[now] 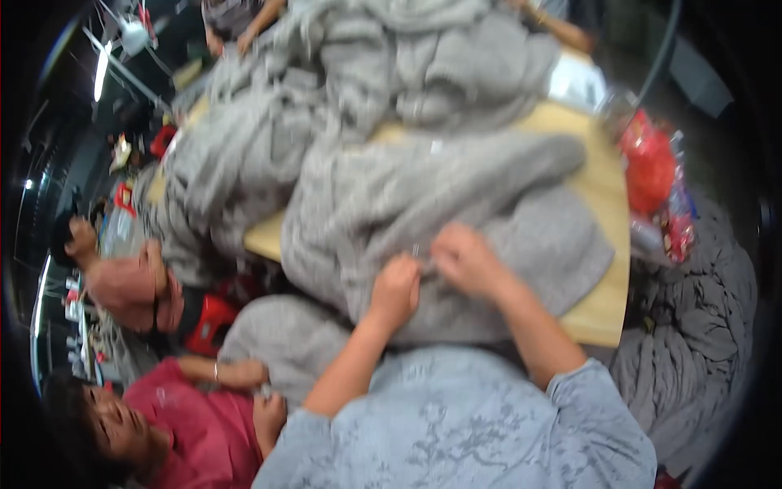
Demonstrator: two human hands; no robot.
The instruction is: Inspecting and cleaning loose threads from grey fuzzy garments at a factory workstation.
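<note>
A thick grey cloth (358,212), soft and fuzzy like a blanket, lies in folds over the near part of a pale wooden table and hangs past its front edge. My left hand (397,287) is closed in a pinch on this cloth, near its middle. Just to the right, my right hand (466,259) has its fingers drawn together on the same cloth. A small whitish tag (416,249) shows in the gap between them. Motion blurs the fingertips, and the fine detail of the grip is hidden.
More grey cloth (407,57) is heaped at the back of the table (604,306). Red and clear plastic bags (652,175) hang at its right edge, above a grey cloth pile (692,326). A person in red (199,420) handles grey cloth close on my left; others work farther off.
</note>
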